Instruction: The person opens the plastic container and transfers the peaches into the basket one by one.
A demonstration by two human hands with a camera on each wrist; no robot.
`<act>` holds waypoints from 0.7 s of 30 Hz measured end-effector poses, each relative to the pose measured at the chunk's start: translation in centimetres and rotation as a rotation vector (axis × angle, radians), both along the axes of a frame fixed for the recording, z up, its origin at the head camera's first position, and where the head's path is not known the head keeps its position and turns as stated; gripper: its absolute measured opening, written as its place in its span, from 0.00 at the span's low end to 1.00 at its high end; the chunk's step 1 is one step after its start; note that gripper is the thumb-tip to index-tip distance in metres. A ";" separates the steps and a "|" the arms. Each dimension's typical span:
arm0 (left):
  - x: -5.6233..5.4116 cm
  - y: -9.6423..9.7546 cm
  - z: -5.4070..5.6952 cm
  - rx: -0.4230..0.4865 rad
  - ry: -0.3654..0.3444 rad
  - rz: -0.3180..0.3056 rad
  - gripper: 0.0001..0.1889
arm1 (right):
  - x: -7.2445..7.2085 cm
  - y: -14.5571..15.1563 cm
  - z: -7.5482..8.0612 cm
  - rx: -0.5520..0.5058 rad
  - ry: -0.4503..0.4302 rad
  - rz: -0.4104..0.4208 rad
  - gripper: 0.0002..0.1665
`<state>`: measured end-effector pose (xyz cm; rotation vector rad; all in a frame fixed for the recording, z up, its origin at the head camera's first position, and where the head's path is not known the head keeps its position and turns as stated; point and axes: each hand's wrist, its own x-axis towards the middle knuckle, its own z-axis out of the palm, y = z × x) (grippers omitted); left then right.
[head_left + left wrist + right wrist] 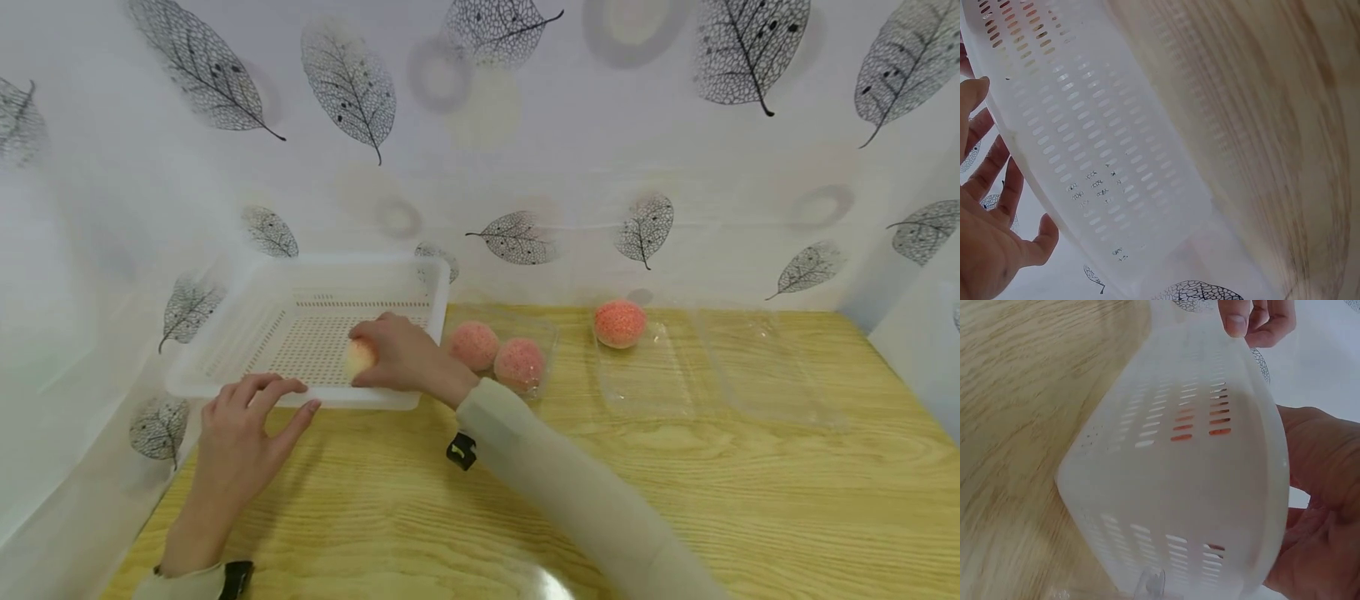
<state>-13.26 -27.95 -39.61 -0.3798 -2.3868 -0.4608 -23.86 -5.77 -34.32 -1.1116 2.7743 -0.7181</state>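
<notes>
My right hand (401,354) reaches over the front of a white plastic basket (375,398) and grips a pale yellow, peach-like ball (361,358) inside it. Most of that ball is hidden by the hand. My left hand (243,433) is at the basket's front left rim, fingers spread and slightly bent, the thumb held apart; in the left wrist view those fingers (1007,194) lie along the rim. Orange-red shows through the slots of the basket wall (1166,475) in the right wrist view.
Right of the basket, a clear plastic box (553,342) holds two pink speckled balls (474,345). Another clear box (645,392) has one coral ball (619,323) in its back left corner. Farther right lies a third clear plastic piece (772,375). Leaf-patterned sheeting (525,183) borders the wooden table (420,517).
</notes>
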 end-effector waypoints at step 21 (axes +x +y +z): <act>-0.1 0.1 -0.1 -0.006 0.023 -0.005 0.35 | -1.4 -1.2 -0.4 0.148 -0.125 0.078 0.30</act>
